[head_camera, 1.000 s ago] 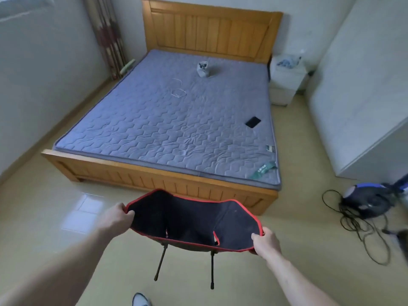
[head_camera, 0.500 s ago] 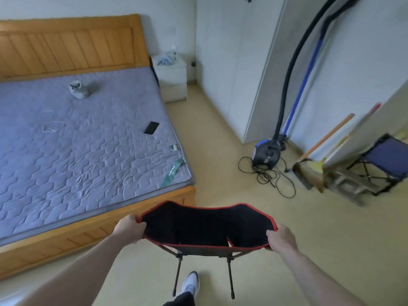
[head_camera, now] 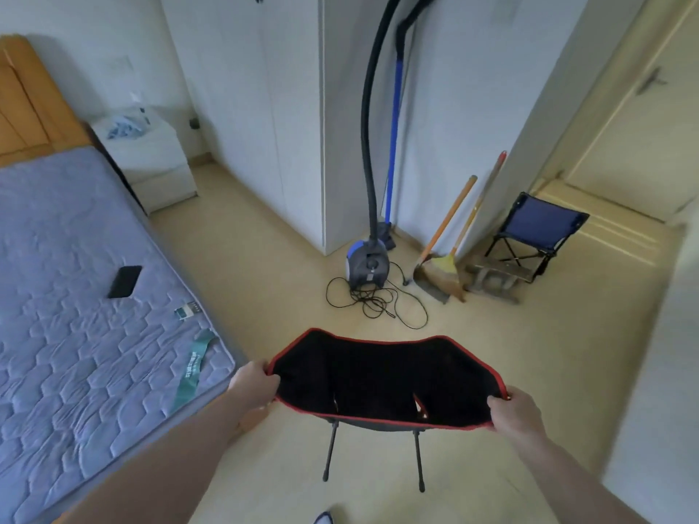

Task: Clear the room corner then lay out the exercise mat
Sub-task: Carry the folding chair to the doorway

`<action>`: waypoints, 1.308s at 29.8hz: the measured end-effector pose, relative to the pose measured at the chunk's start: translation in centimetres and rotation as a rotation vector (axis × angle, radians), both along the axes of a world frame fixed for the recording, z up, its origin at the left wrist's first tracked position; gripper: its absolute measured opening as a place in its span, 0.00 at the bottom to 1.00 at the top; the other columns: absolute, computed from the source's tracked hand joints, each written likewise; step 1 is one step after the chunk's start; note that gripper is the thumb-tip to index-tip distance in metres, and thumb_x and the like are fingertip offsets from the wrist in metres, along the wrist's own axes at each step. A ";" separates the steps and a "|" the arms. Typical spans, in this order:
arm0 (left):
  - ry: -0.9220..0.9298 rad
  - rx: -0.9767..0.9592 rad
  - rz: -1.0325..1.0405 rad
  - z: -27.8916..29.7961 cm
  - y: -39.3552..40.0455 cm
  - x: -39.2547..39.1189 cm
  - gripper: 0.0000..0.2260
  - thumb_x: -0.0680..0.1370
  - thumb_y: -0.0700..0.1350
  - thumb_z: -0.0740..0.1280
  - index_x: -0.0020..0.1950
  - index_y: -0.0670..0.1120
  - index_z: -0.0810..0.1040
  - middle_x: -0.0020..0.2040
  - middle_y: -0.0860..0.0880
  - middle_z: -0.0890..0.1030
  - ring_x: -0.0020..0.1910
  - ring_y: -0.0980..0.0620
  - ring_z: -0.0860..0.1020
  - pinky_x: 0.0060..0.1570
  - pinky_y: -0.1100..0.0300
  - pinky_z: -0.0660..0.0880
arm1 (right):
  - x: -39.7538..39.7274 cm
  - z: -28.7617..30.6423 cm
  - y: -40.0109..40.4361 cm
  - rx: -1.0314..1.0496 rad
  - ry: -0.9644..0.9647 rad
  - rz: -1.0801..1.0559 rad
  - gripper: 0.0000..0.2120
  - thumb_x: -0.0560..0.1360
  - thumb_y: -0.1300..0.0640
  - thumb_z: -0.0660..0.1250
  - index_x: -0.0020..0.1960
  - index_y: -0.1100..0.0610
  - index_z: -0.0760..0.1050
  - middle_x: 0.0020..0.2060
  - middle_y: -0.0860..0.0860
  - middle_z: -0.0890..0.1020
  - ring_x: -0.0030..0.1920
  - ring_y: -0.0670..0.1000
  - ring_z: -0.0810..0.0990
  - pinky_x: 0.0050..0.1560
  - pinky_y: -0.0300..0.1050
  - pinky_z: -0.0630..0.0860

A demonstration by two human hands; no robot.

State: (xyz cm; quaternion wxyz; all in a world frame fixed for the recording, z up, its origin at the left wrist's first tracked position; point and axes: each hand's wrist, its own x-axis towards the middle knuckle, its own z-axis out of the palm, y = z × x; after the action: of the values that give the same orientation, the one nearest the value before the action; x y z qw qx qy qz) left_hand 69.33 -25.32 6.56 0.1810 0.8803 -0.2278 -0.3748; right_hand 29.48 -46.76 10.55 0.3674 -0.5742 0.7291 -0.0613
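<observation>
While both arms reached forward, the scene stood thus:
Folding chair (head_camera: pixel 382 380): black fabric seat with red piping, curved like a shallow sling, thin black metal legs hanging clear of the pale floor (head_camera: pixel 529 353) — carried in front of the person.
Left hand (head_camera: pixel 254 385): fingers curled round the seat's left edge.
Right hand (head_camera: pixel 515 412): gripped the seat's right edge.
Corner ahead: a blue-and-grey vacuum cleaner (head_camera: pixel 367 264) with a long black hose and tangled cord, a broom (head_camera: pixel 446 264) beside a dustpan, a small blue folding stool (head_camera: pixel 537 230).
Bed (head_camera: pixel 75 315): quilted grey mattress — hexagon stitching; a flat black phone (head_camera: pixel 125 281) lay on it.
</observation>
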 end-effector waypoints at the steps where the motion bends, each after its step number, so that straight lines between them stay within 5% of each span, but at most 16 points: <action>1: -0.008 -0.012 -0.031 0.4 -2.4 -0.2 0.09 0.68 0.43 0.60 0.44 0.46 0.78 0.34 0.46 0.85 0.33 0.47 0.85 0.36 0.55 0.84 | -0.7 0.1 -1.1 0.000 -0.012 -0.038 0.06 0.77 0.62 0.64 0.44 0.54 0.77 0.36 0.55 0.84 0.35 0.59 0.86 0.48 0.57 0.84; 10: -0.063 -0.011 -0.223 1.7 -20.7 -4.2 0.07 0.72 0.43 0.61 0.47 0.48 0.76 0.41 0.46 0.84 0.41 0.47 0.84 0.45 0.52 0.83 | -7.4 0.2 -12.3 -0.001 -0.071 -0.189 0.08 0.77 0.63 0.64 0.44 0.53 0.77 0.37 0.56 0.84 0.35 0.59 0.86 0.45 0.59 0.85; 24: -0.039 0.001 -0.144 1.1 -42.1 -18.7 0.06 0.74 0.42 0.62 0.48 0.48 0.76 0.42 0.45 0.84 0.43 0.46 0.84 0.44 0.52 0.84 | -20.9 -1.0 -37.1 0.051 -0.026 -0.122 0.08 0.75 0.61 0.62 0.46 0.54 0.79 0.36 0.55 0.86 0.37 0.59 0.86 0.47 0.59 0.84; 29: -0.032 0.008 -0.132 1.8 -47.7 -21.2 0.04 0.73 0.41 0.63 0.46 0.49 0.74 0.40 0.45 0.84 0.39 0.48 0.82 0.36 0.56 0.79 | -21.8 0.1 -43.6 0.043 -0.021 -0.104 0.07 0.77 0.61 0.62 0.48 0.54 0.78 0.37 0.55 0.86 0.38 0.58 0.86 0.49 0.55 0.83; 39: -0.010 -0.003 -0.157 1.0 -60.0 -20.0 0.06 0.72 0.42 0.64 0.46 0.47 0.78 0.34 0.48 0.84 0.33 0.50 0.81 0.38 0.56 0.81 | -21.4 -0.7 -55.4 0.014 -0.037 -0.125 0.07 0.77 0.63 0.62 0.47 0.55 0.78 0.38 0.56 0.84 0.35 0.58 0.86 0.47 0.57 0.85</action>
State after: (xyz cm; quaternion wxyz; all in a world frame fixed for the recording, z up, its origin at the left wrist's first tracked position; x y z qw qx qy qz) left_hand 49.33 -85.28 7.60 0.1513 0.8613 -0.2978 -0.3829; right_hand 8.07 -102.16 9.90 0.3800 -0.5238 0.7571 -0.0896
